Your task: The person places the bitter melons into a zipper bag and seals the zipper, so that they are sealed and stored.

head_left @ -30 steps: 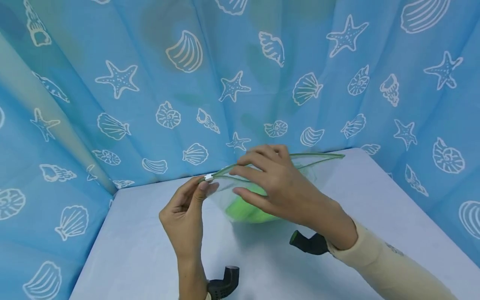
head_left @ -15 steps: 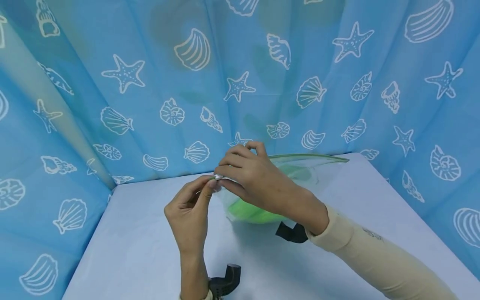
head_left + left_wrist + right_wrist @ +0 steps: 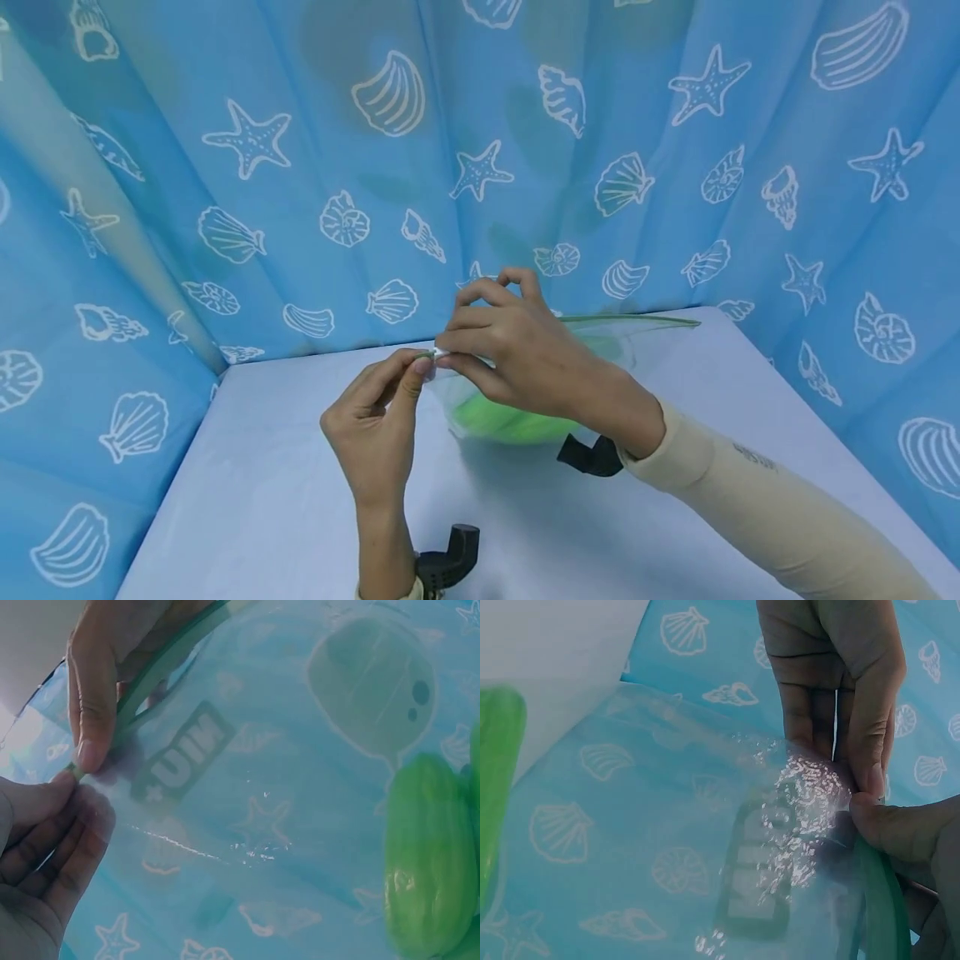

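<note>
A clear zip bag [image 3: 255, 817] with green zip strips hangs between the hands, holding glossy green, elongated rounded objects [image 3: 427, 855]. My left hand [image 3: 378, 417] pinches the bag's left top corner between thumb and fingers. Against those fingertips, my right hand [image 3: 517, 342] pinches the small white slider [image 3: 439, 352], mostly covered by its fingers. In the left wrist view, a gap shows between the zip strips [image 3: 161, 671] beside the right hand. Printed lettering and a green speech-bubble shape mark the bag.
A white tabletop [image 3: 255, 467] lies below, backed by a blue curtain [image 3: 315, 167] with white shell and starfish prints. Black wrist mounts [image 3: 450, 558] stick out near both wrists. Along the back, the bag's far zip end [image 3: 675, 321] reaches toward the table's right corner.
My right hand has moved left from above the bag's mouth to the left corner, and its fingers have closed on the white slider. My left hand has kept its pinch.
</note>
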A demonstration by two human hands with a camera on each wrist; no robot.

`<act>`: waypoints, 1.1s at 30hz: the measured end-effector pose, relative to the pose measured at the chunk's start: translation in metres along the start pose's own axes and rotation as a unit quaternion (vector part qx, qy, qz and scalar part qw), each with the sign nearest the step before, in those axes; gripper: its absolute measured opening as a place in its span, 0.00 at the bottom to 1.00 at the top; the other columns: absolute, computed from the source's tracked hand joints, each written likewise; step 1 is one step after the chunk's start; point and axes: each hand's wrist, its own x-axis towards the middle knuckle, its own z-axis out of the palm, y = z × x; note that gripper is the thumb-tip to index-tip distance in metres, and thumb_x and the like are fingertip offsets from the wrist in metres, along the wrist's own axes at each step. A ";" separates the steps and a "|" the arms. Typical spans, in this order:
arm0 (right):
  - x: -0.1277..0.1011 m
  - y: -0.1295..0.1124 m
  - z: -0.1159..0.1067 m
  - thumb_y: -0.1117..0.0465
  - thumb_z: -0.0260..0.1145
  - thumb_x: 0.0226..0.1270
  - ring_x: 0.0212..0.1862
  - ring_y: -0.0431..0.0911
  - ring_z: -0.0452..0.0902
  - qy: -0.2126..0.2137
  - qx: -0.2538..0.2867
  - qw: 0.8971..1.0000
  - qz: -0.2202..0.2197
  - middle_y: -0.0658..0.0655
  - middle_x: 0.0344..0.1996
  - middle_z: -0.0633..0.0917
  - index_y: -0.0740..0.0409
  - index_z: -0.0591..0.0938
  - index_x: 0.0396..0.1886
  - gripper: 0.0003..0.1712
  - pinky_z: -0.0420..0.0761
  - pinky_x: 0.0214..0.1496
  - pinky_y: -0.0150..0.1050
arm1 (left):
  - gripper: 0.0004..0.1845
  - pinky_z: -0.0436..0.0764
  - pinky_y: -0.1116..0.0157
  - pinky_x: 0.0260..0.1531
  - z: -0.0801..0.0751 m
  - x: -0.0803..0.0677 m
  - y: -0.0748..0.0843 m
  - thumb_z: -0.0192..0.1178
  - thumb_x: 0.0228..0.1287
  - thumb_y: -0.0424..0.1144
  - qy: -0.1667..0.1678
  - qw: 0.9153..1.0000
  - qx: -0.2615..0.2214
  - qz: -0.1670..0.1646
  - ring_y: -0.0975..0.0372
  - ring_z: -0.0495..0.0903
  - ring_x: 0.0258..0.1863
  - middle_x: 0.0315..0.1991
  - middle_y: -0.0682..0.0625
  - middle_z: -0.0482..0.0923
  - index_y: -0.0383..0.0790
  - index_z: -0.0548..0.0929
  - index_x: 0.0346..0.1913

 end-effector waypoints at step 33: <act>-0.029 0.017 -0.019 0.55 0.66 0.58 0.49 0.44 0.70 -0.012 -0.015 1.000 0.023 0.44 0.31 0.82 0.47 0.85 0.35 0.06 0.56 0.55 0.58 | 0.05 0.81 0.68 0.32 -0.010 0.002 -0.004 0.64 0.52 0.25 0.019 1.000 0.016 -0.017 0.58 0.82 0.27 0.28 0.42 0.83 0.26 0.84 0.33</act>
